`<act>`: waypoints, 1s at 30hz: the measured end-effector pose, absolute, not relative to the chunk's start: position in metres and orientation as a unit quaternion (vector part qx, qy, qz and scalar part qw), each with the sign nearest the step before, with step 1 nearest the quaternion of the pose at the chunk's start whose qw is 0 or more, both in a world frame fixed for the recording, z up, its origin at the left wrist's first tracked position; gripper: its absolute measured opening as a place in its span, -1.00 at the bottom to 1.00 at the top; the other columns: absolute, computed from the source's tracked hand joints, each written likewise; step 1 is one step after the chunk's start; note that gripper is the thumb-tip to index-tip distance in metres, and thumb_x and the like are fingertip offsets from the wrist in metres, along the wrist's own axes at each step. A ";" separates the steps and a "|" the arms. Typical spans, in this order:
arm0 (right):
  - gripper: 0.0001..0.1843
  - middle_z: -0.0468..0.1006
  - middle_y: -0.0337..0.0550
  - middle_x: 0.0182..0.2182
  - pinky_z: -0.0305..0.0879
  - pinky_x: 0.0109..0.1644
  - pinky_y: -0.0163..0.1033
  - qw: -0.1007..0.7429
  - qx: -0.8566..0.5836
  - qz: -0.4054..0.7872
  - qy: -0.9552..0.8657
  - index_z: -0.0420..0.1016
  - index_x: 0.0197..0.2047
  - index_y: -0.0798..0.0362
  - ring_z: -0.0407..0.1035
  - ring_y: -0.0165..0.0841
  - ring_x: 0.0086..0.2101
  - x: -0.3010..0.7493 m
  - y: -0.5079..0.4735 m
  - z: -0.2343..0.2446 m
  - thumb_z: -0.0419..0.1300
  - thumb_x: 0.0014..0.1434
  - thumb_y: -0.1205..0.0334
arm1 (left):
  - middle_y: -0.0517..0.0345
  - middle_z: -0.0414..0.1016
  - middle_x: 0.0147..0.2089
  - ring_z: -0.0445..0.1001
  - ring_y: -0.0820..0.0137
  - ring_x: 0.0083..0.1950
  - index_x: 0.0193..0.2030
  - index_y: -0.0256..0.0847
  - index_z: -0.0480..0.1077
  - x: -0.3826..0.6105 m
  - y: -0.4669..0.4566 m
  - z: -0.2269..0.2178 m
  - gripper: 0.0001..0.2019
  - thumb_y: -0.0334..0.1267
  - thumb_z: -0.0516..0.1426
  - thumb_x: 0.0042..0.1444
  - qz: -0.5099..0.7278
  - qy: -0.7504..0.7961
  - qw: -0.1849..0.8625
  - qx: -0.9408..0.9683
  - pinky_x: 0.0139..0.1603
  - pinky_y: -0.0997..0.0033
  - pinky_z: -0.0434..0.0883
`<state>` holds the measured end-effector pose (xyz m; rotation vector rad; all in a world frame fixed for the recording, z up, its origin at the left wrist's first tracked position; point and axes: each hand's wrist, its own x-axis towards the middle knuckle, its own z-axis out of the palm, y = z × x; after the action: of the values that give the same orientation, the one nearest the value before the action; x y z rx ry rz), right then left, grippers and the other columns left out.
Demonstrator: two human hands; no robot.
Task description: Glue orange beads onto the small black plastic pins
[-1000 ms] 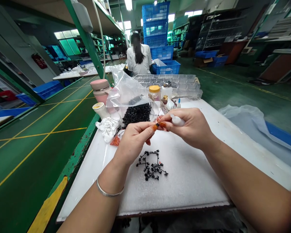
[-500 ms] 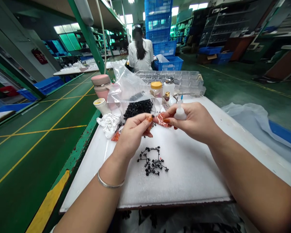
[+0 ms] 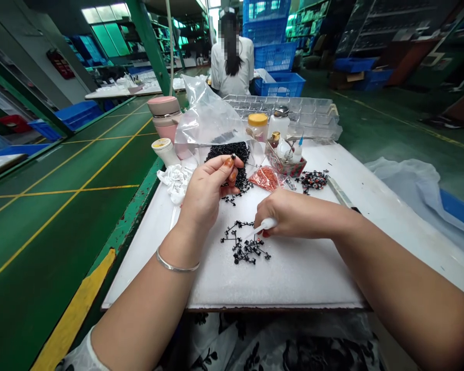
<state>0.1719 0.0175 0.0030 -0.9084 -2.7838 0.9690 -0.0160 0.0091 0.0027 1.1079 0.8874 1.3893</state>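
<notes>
My left hand (image 3: 211, 185) is raised over the table, thumb and fingertips pinched on a small black part (image 3: 233, 156). My right hand (image 3: 284, 212) is closed around a small white squeeze bottle (image 3: 269, 223), mostly hidden in the palm. Its thin nozzle points down and left at a loose cluster of black parts (image 3: 247, 251) on the white tabletop. Whether the tip touches them I cannot tell. Beyond my left hand lies a heap of black parts (image 3: 220, 150), and an open clear plastic bag rises behind it.
A bag of orange-red bits (image 3: 265, 178), a small box of bottles (image 3: 292, 166), black-and-red pieces (image 3: 313, 180) and a cutter knife (image 3: 342, 193) lie at right. Behind stand a yellow-lidded jar (image 3: 257, 123), a pink flask (image 3: 165, 116) and a clear compartment tray (image 3: 313, 111). Someone sits further back.
My right hand has come down and nearer with the white squeeze bottle, from beside my left hand to the cluster. The left hand still pinches its small part. The view has tilted slightly down.
</notes>
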 end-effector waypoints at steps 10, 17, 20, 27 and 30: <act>-0.90 0.51 -0.15 -0.53 0.07 -0.37 -0.27 -0.001 -0.292 0.163 -0.942 0.49 -0.49 0.07 0.26 -0.42 -0.50 0.161 0.008 -0.007 0.18 -0.04 0.43 | 0.27 0.23 -0.49 0.26 0.59 -0.50 -0.30 -0.25 0.49 -0.021 0.013 0.002 -0.89 -0.25 0.20 0.12 0.599 0.358 0.574 0.428 -0.48 0.64 0.39; -0.87 0.53 -0.15 -0.51 0.08 -0.37 -0.26 -0.023 -0.313 0.165 -0.935 0.57 -0.39 0.07 0.31 -0.40 -0.48 0.173 0.017 0.000 0.17 0.03 0.35 | 0.29 0.24 -0.50 0.27 0.61 -0.53 -0.29 -0.27 0.49 -0.032 0.015 0.008 -0.90 -0.29 0.23 0.09 0.640 0.347 0.561 0.394 -0.49 0.65 0.39; -0.86 0.51 -0.16 -0.54 0.08 -0.41 -0.25 -0.036 -0.359 0.173 -0.916 0.58 -0.41 0.07 0.30 -0.39 -0.51 0.184 0.028 0.003 0.17 0.05 0.33 | 0.30 0.26 -0.50 0.28 0.61 -0.54 -0.29 -0.27 0.48 -0.040 0.016 0.014 -0.94 -0.33 0.21 0.10 0.671 0.335 0.542 0.379 -0.50 0.65 0.40; -0.89 0.57 -0.23 -0.50 0.18 -0.35 -0.27 0.036 -0.398 0.233 -0.887 0.58 -0.45 0.04 0.41 -0.37 -0.44 0.193 0.034 0.010 0.22 0.05 0.33 | 0.29 0.31 -0.51 0.34 0.62 -0.52 -0.28 -0.27 0.47 -0.058 0.016 0.023 -0.95 -0.37 0.17 0.16 0.731 0.274 0.523 0.343 -0.50 0.68 0.37; -0.86 0.60 -0.22 -0.44 0.26 -0.28 -0.26 0.145 -0.409 0.231 -0.871 0.56 -0.40 0.04 0.46 -0.35 -0.38 0.181 0.028 0.011 0.18 0.13 0.27 | 0.30 0.31 -0.53 0.34 0.64 -0.53 -0.30 -0.26 0.46 -0.063 0.017 0.024 -0.94 -0.38 0.16 0.18 0.749 0.254 0.520 0.322 -0.52 0.69 0.35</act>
<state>0.1807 0.0285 0.0105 -1.1791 -2.5081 0.6655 -0.0626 0.0166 0.0244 0.7719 0.6100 1.7949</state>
